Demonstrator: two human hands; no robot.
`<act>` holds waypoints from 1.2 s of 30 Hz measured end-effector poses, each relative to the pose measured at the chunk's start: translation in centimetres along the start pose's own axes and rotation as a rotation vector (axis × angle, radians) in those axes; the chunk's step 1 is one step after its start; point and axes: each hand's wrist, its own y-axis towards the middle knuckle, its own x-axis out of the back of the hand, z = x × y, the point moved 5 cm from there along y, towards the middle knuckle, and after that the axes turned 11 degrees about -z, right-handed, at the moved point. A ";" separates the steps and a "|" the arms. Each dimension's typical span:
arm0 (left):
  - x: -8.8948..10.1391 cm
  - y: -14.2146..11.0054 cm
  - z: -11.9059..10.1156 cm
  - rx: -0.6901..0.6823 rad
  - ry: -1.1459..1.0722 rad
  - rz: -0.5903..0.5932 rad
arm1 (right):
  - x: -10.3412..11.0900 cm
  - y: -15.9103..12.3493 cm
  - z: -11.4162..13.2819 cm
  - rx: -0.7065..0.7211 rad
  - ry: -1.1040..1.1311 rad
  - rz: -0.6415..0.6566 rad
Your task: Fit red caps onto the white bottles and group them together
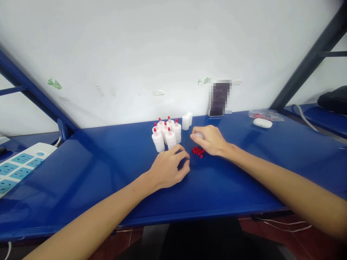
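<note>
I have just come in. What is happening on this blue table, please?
A person's right hand holds a small whitish item, mostly hidden by the fingers, close to a pile of little red pieces. The left hand is near the white bottles with red tips, with nothing visible in its grasp. Two white containers without red tips stand farther back, near the wall.

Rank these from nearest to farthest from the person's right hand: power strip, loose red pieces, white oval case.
1. Loose red pieces, close beside the right hand
2. White oval case, to its right
3. Power strip, far left
</note>
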 end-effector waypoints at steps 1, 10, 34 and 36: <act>-0.1 -0.1 0.1 -0.007 0.071 0.011 | 0.0 0.0 0.0 0.015 -0.006 0.010; 0.0 -0.5 0.9 0.100 0.354 0.022 | 0.0 0.3 0.0 0.065 -0.132 0.071; -1.0 -1.4 -3.1 -0.300 -0.106 0.338 | -1.1 -0.1 2.9 0.433 -0.297 0.185; -1.1 -1.4 -3.1 -0.307 -0.101 0.336 | -1.3 0.0 3.1 0.441 -0.327 0.193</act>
